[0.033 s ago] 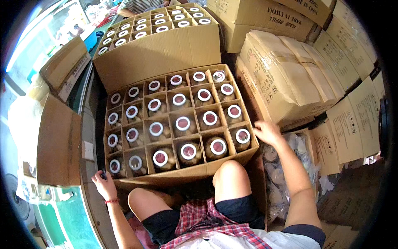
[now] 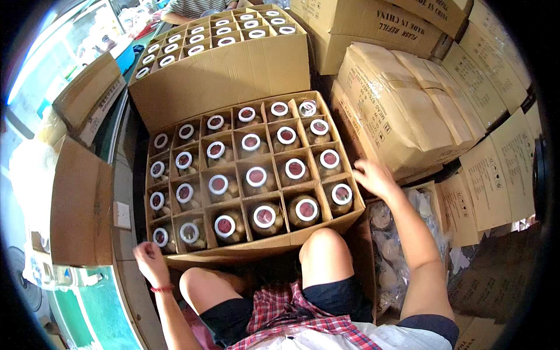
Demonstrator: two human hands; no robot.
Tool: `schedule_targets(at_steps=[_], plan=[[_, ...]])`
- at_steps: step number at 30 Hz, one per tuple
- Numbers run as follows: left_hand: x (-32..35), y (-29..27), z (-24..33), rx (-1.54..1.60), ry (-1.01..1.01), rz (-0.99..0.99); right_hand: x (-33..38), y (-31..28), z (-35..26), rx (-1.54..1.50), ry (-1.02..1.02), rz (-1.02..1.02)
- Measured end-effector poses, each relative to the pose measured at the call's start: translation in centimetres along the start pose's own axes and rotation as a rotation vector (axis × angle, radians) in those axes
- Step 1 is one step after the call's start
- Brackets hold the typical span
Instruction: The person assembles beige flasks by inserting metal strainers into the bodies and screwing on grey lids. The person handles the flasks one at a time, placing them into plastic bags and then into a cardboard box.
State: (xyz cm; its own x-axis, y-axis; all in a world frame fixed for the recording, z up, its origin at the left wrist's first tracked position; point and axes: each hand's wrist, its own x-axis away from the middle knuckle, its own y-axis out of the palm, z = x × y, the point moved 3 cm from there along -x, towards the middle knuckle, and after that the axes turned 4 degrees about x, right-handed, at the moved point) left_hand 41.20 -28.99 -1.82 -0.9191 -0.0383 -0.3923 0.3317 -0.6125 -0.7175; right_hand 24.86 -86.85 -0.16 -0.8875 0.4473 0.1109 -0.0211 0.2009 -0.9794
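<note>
In front of my knees a large open cardboard box (image 2: 274, 240) is split by card dividers. Its cells hold glass jars (image 2: 266, 218) with white-rimmed, dark red-centred lids, standing upright. One far-right jar (image 2: 308, 107) has a paler top, with what looks like clear wrap on it. At the near left corner of the box, my left hand (image 2: 151, 262) is closed with its fingers curled; whatever they may hold is hidden. My right hand (image 2: 378, 179) is against the right side of the box, fingers bent but apart, fingertips at the upper edge.
Behind stands another divided box (image 2: 233, 76) of lidded jars, with a person in a striped top (image 2: 195, 8) beyond. Taped cartons (image 2: 402, 111) crowd the right. A plastic-lined box (image 2: 396, 251) lies below my right forearm; upright cardboard flaps (image 2: 81, 204) stand left.
The jar box has shifted very slightly left. My left hand has drawn a little away from its corner with the fingers curling in. My right fingers have slid slightly farther along the edge.
</note>
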Motion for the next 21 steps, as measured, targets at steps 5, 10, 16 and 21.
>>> schedule_targets(at_steps=[5,10,16,21], plan=[[8.5,7.2,16.0,0.363,0.609,-0.871,-15.2,0.4,-3.6,-0.315,-0.225,0.376],[15.1,16.3,18.4,0.514,0.57,-1.212,-26.8,5.8,-4.2,-0.076,-0.051,0.382],[15.0,17.9,17.9,0.388,0.328,-1.471,-29.8,6.4,-0.8,-0.107,-0.035,0.504],[16.7,18.7,18.3,0.309,0.315,-1.569,-32.1,5.8,0.4,-0.064,-0.013,0.499]])
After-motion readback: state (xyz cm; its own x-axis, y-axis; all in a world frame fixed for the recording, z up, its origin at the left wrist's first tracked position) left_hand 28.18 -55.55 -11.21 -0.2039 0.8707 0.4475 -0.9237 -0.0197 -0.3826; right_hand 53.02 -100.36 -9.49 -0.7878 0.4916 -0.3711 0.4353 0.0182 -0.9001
